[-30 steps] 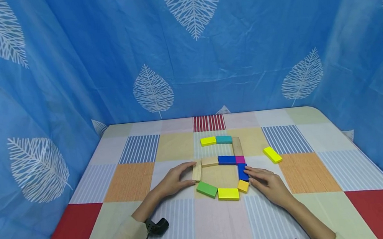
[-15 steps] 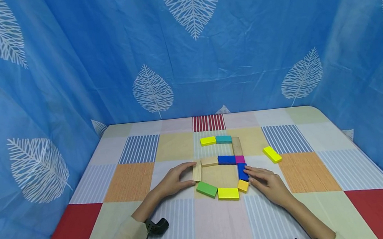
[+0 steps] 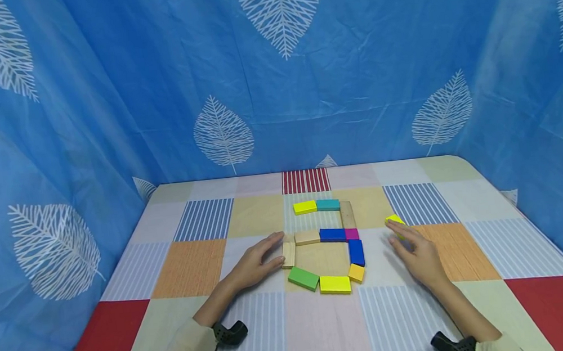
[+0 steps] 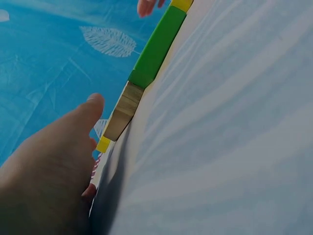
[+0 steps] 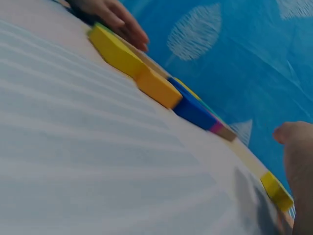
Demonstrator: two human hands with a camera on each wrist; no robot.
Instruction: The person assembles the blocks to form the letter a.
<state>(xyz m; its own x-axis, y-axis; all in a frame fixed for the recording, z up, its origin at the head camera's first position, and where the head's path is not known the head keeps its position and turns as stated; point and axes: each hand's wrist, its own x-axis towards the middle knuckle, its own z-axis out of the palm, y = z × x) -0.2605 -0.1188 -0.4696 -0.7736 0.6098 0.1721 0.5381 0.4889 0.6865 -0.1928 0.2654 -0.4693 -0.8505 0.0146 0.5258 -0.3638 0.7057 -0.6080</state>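
My left hand is beside a plain wooden block at the left of a row of flat blocks. Its thumb stands apart from that block in the left wrist view. My right hand reaches over a loose yellow block on the right, its extended fingers hiding part of it. Whether they touch it I cannot tell. The loop between the hands includes a green block, a yellow block, an orange block, a blue block and a small magenta block.
Behind the loop, a wooden block leads to a teal block and another yellow block. A patchwork cloth covers the table. Blue leaf-print curtains hang behind and at the sides.
My right hand has left the blue block and moved right to the loose yellow block. My left fingers have drawn slightly back from the wooden block. The arranged blocks look unmoved.
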